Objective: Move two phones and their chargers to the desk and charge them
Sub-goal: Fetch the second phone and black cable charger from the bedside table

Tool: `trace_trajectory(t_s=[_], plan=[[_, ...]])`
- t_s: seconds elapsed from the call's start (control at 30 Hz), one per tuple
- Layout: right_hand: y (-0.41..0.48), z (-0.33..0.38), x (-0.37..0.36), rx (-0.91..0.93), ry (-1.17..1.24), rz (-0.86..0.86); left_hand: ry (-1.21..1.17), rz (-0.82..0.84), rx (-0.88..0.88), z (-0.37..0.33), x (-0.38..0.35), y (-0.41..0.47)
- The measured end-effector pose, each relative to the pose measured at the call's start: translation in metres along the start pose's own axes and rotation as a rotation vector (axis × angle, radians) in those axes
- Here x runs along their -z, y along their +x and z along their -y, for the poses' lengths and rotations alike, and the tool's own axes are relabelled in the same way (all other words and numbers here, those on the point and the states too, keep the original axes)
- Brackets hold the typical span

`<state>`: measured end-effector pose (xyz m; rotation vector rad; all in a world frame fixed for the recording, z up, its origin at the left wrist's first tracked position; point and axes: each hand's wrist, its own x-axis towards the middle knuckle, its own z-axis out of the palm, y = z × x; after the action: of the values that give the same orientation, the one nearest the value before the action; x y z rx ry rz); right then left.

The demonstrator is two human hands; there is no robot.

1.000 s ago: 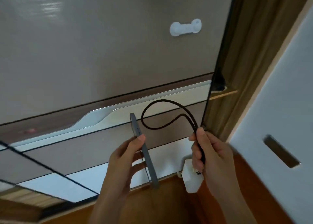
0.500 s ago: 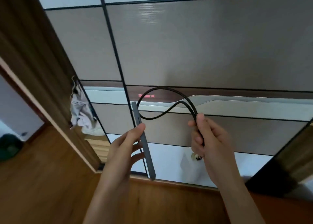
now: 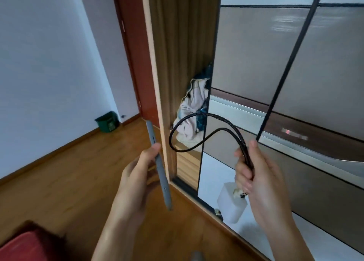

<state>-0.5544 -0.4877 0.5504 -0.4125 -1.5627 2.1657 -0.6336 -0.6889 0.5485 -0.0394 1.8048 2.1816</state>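
My left hand (image 3: 136,174) grips a thin grey phone (image 3: 158,163), seen edge-on and held nearly upright in mid-air. My right hand (image 3: 254,172) is closed around a black braided charging cable (image 3: 197,130) that loops up and to the left between the two hands. A white charger block (image 3: 231,202) hangs below my right fist on the same cable. Both hands are held out in front of me, about a forearm's width apart. No desk and no second phone are in view.
A wardrobe with glossy sliding doors (image 3: 285,73) fills the right side; its gap shows bundled clothes (image 3: 192,110). A red-brown door frame (image 3: 136,53) and white wall stand left. A green bin (image 3: 108,121) sits by the wall on the wooden floor (image 3: 59,181). A red object (image 3: 21,247) lies bottom left.
The view has swung to the left, bringing the wall, door frame, bin and floor into sight. Both hands keep the same hold on the phone and the cable.
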Motion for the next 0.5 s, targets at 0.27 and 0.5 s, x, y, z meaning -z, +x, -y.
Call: trace_trajectory(t_s=[0.27, 0.5], plan=[[0.104, -0.043, -0.102, -0.115, 0.159, 0.241, -0.025, -0.236, -0.032, -0.032, 0.067, 0.082], [0.205, -0.071, -0.201, -0.119, 0.194, 0.479, -0.044, -0.356, -0.078, -0.076, 0.113, 0.180]])
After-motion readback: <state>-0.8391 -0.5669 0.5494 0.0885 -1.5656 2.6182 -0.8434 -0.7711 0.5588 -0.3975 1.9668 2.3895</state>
